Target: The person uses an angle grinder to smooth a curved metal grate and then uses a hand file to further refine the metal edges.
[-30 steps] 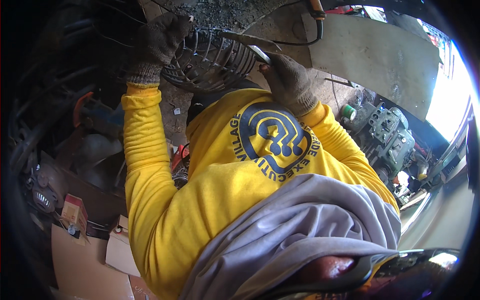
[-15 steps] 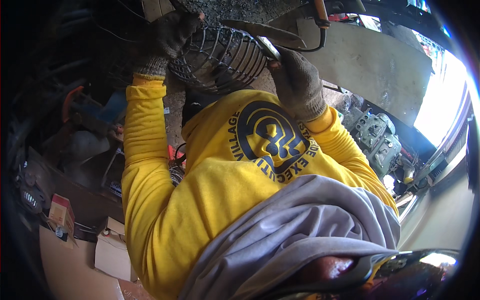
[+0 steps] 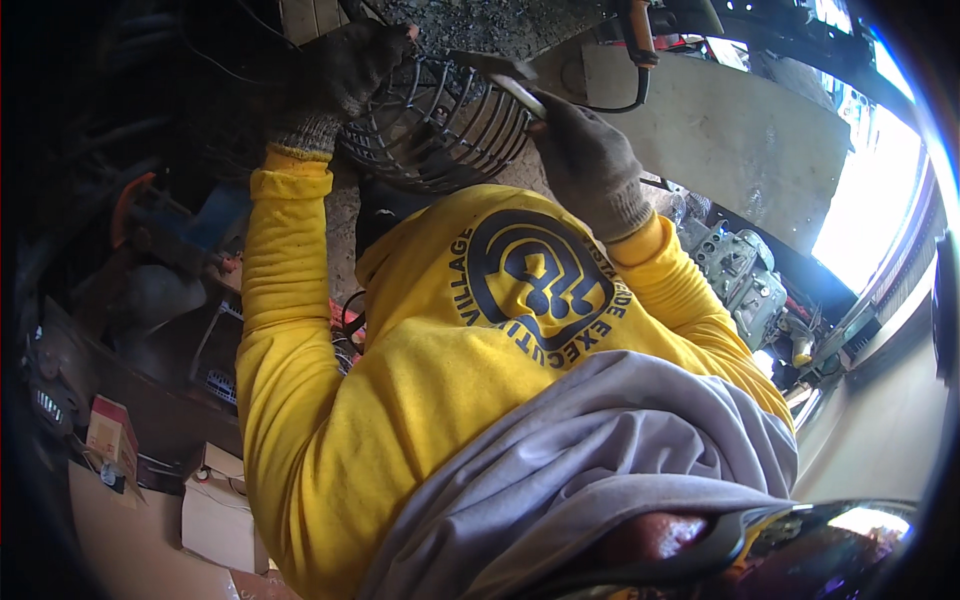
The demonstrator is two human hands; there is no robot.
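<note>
My left hand (image 3: 352, 70), in a dark work glove with a bare fingertip showing, is closed at the left rim of a round cage of dark metal bars (image 3: 478, 128). Curved rods and rings make up the cage, which lies tilted in front of my chest. My right hand (image 3: 590, 155), in a grey-brown knit glove, grips the pale handle of a hammer (image 3: 518, 95). Its dark head lies over the cage's upper right edge; whether it touches the bars I cannot tell. My left fingers are partly lost in shadow.
An orange-handled tool with a black cord (image 3: 640, 45) lies beyond my right hand. A large grey sheet (image 3: 735, 140) spans the right side, with a grey-green machine (image 3: 745, 280) below it. Cardboard boxes (image 3: 215, 510) stand lower left. Dark clutter fills the left.
The hammer has swung leftward and its head now shows more sharply over the cage. My right hand has shifted slightly. My left hand stays at the cage rim.
</note>
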